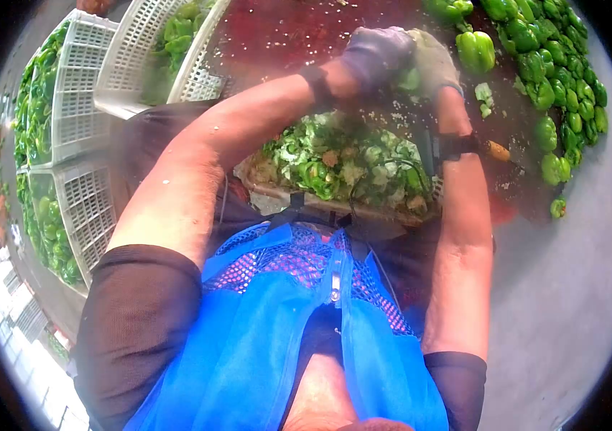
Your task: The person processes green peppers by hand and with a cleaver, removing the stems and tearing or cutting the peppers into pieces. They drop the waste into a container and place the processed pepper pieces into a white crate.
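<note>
While both your gloved hands meet above the tray [299, 195], your left hand [376, 56] in its dark glove is curled shut around a pepper piece [411, 79], of which only a pale green sliver shows between the gloves. Your right hand [432, 61], in a light glove, presses against the same piece from the other side, fingers folded down; whether it grips the piece or something else, you cannot tell from this view. Below the hands, the tray is heaped with cut green scraps [335, 158], cores and seeds mixed in. Beyond the tray lies a dark red table [284, 32], speckled with seeds. Right of the tray, whole peppers [550, 79] run in a long pile along the table's edge, and one bright pepper [476, 50] sits just beside your right hand. A small orange thing [498, 151] lies near your right wrist, right of the tray. Left of the tray, white crates [83, 86] stand stacked, each holding more green peppers. Your blue apron [263, 345] fills the view nearer than the tray.
</note>
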`<state>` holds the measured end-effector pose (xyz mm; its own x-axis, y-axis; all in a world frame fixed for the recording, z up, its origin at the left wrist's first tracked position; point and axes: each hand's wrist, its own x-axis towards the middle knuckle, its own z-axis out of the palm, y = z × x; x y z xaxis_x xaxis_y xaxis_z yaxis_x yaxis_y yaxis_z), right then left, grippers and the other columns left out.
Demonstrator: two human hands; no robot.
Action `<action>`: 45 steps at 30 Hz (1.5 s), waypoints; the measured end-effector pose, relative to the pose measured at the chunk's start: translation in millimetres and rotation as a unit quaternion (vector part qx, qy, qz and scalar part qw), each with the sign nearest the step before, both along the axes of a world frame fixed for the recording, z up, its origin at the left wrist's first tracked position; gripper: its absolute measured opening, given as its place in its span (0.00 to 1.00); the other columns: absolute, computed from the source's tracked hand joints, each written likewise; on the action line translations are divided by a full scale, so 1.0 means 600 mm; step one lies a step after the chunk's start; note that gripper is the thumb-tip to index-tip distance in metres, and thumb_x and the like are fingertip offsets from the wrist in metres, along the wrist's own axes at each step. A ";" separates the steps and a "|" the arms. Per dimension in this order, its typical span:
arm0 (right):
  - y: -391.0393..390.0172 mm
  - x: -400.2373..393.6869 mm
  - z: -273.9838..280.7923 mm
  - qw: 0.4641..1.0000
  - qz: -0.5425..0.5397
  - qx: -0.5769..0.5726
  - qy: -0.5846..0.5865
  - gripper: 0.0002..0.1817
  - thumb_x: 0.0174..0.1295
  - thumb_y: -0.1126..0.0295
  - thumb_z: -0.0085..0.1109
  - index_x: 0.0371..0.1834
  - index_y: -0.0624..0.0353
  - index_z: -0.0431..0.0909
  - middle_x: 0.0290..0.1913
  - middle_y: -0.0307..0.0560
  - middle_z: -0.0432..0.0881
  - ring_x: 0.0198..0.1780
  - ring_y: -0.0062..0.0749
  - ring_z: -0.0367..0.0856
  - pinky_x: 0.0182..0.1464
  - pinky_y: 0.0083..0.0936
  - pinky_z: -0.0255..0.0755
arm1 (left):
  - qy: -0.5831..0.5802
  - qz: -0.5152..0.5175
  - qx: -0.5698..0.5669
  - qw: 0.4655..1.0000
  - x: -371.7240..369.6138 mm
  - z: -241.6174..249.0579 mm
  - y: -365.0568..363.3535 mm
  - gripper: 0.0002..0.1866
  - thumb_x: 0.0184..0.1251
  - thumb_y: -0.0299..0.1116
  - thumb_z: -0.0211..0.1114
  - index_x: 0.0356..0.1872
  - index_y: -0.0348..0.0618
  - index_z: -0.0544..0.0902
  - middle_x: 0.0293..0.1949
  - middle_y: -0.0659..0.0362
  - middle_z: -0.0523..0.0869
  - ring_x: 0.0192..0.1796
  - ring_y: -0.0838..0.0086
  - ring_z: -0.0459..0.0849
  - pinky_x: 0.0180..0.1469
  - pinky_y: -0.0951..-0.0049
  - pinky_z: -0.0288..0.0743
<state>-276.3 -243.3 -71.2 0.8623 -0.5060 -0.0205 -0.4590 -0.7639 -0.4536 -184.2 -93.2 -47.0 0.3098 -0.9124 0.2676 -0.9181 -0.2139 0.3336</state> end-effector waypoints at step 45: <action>0.098 -0.047 0.036 0.952 -0.214 0.205 -0.079 0.37 0.62 0.34 0.43 0.52 0.56 0.82 0.48 0.64 0.82 0.49 0.56 0.81 0.53 0.42 0.70 | -0.043 0.099 0.212 0.971 -0.019 0.014 -0.068 0.15 0.59 0.43 0.62 0.39 0.46 0.89 0.39 0.50 0.89 0.43 0.58 0.89 0.41 0.57 0.82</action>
<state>-304.3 -184.5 -49.3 0.5872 -0.7895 -0.1783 -0.5895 -0.2662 -0.7627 -195.5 -134.1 -38.4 0.4844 -0.8705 -0.0868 -0.8651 -0.4914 0.1009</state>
